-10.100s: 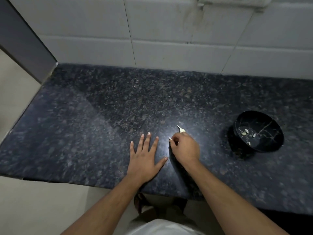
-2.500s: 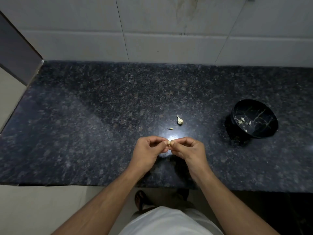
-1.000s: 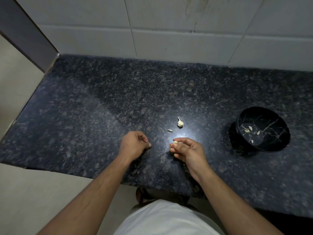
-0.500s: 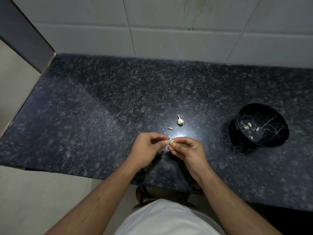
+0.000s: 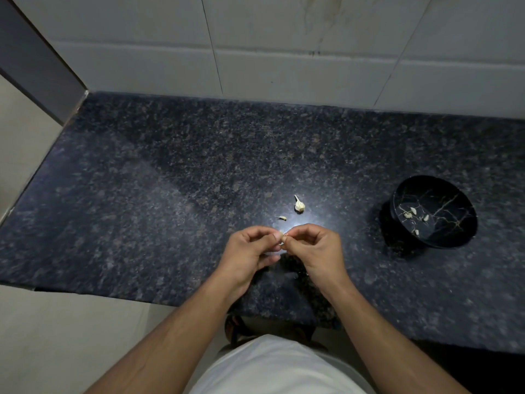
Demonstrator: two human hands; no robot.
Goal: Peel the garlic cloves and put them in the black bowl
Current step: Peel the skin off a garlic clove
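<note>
Black bowl [image 5: 466,243] sits well to the right of both hands, nearer the right hand [image 5: 315,248], which with the left hand [image 5: 250,251] pinches a garlic clove [image 5: 282,239], its long axis hidden.

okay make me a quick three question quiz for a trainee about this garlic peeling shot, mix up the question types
1. True or false: the black bowl is empty.
2. What do the left hand and right hand pinch between them? A) a knife B) a garlic clove C) a spoon
3. Which lies nearer the hands on the counter: the garlic piece with the stem or the small scrap?

Key: 1 false, pale pieces lie inside; 2 B; 3 the small scrap.
</note>
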